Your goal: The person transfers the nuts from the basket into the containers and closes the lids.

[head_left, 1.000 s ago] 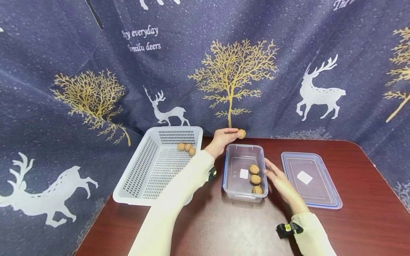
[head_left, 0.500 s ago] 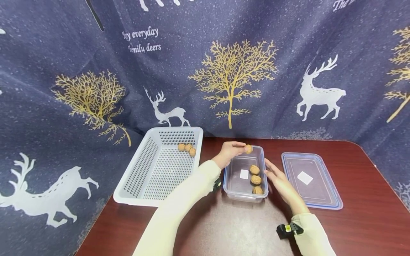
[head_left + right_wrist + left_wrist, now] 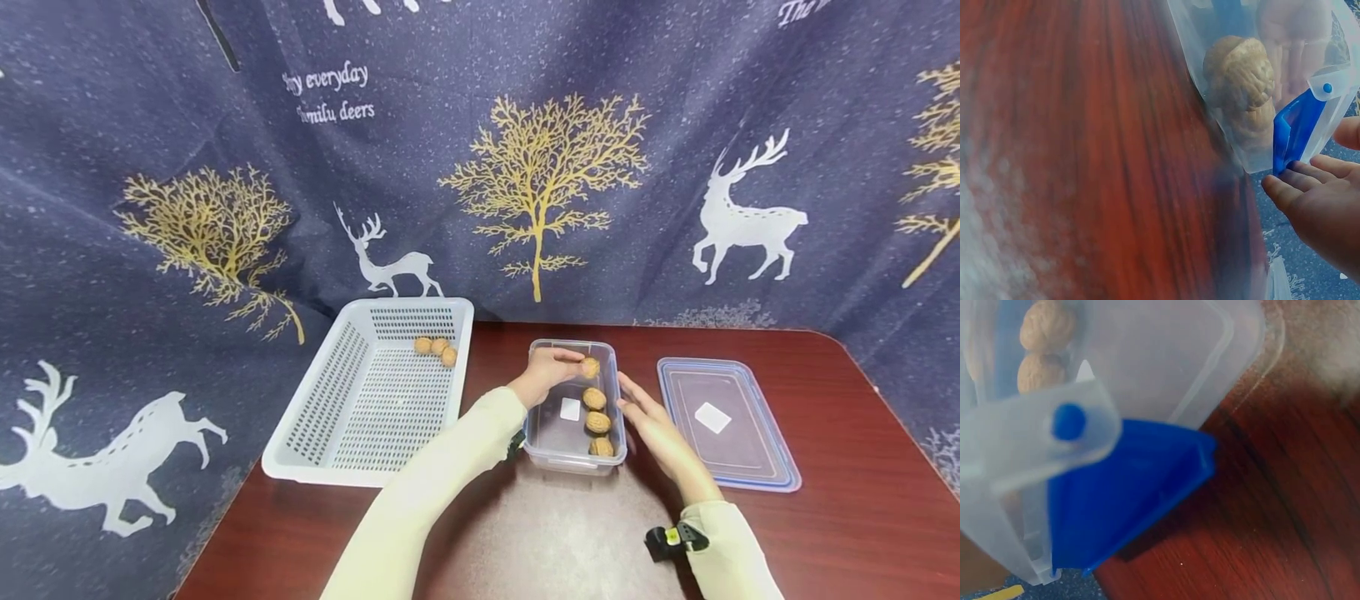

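Observation:
My left hand [image 3: 547, 375] pinches a walnut [image 3: 591, 367] at its fingertips, inside the far end of a clear plastic box [image 3: 553, 435]. Three more walnuts [image 3: 597, 422] lie in a row along the box's right side, just nearer than the held one. My right hand [image 3: 660, 433] rests its extended fingers against the box's right wall. In the right wrist view, the fingertips [image 3: 1280, 190] are at a blue side latch [image 3: 1297, 131]. Through the wall in the left wrist view, walnuts [image 3: 1047, 326] show beyond another blue latch [image 3: 1129, 494].
A light grey perforated basket [image 3: 375, 408] stands to the left, with three walnuts [image 3: 439, 347] in its far right corner. To the right a clear, blue-edged lid [image 3: 731, 442] lies flat on the reddish-brown table [image 3: 862, 467]. A patterned cloth [image 3: 615, 250] hangs behind.
My left hand has brought the walnut from beyond the box's far edge, right and toward me, down into the box. The right hand stays at the wall.

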A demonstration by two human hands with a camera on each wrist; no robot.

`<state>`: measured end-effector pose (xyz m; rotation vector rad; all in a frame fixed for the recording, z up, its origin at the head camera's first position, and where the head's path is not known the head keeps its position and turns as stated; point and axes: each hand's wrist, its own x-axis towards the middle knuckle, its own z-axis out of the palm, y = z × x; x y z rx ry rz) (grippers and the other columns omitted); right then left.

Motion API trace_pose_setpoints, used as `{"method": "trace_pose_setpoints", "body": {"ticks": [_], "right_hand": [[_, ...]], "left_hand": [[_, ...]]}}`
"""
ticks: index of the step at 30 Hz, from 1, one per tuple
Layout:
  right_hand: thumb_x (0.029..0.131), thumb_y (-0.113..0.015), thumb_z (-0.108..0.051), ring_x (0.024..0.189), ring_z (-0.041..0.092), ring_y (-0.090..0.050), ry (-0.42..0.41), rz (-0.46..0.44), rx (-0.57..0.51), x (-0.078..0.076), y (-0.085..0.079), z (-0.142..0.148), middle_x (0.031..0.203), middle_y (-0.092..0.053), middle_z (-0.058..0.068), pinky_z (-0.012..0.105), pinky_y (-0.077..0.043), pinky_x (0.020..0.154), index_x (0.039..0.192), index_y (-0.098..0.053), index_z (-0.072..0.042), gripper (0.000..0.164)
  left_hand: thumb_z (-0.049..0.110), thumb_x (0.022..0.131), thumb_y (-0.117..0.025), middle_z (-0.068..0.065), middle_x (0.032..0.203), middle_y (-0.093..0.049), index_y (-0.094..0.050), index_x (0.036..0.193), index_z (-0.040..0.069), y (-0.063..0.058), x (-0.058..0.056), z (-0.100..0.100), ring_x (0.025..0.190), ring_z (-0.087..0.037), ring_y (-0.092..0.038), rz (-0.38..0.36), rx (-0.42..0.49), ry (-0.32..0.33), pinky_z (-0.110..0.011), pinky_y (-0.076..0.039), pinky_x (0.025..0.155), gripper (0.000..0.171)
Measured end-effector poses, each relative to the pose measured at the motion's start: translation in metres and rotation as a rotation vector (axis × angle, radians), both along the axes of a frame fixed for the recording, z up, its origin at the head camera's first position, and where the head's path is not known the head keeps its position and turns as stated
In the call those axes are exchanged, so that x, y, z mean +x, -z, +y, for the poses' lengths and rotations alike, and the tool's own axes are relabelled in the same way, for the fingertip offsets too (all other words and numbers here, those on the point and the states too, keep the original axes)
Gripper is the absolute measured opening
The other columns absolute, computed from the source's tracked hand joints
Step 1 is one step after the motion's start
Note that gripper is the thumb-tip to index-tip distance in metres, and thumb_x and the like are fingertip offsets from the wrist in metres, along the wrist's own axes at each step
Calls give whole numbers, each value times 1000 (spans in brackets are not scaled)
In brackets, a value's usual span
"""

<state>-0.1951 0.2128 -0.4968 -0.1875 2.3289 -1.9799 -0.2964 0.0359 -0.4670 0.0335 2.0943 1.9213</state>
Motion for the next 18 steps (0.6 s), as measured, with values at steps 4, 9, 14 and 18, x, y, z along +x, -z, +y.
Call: {"method": "trace_pose_setpoints", "body": {"ticks": [4,9,14,18], "right_hand": [[104,-40,-15,142,38,-19,0,0,-8,0,1,0,156,-18,23,52,-13,115,152,-19,-1,55],[104,-41,-16,142,38,-18,1,-1,-5,0,2,-1,156,-19,23,53,-13,116,152,-19,-1,55],[104,-40,-16,142,38,-18,-4,-3,-10,-1,3,-1,156,-18,23,52,-13,116,152,-18,-1,55],[104,-41,-16,142,38,-18,5,1,-12,-1,3,0,156,-18,23,52,-13,116,152,-19,-1,55]], "left_hand": [[0,79,-76,-12,97,-72,-72,102,-3,3,-1,3,88,-18,-70,15,-35,-8,-28,-56,81,23],[1,78,-77,-9,95,-73,-74,99,0,7,0,4,81,-15,-68,53,-115,-26,-24,-56,77,22],[0,76,-78,-9,93,-73,-75,97,0,13,0,5,76,-12,-66,91,-143,-37,-22,-55,73,21],[2,78,-78,-6,96,-73,-74,99,2,15,-3,7,80,-12,-66,88,-150,-31,-24,-55,76,21]]}}
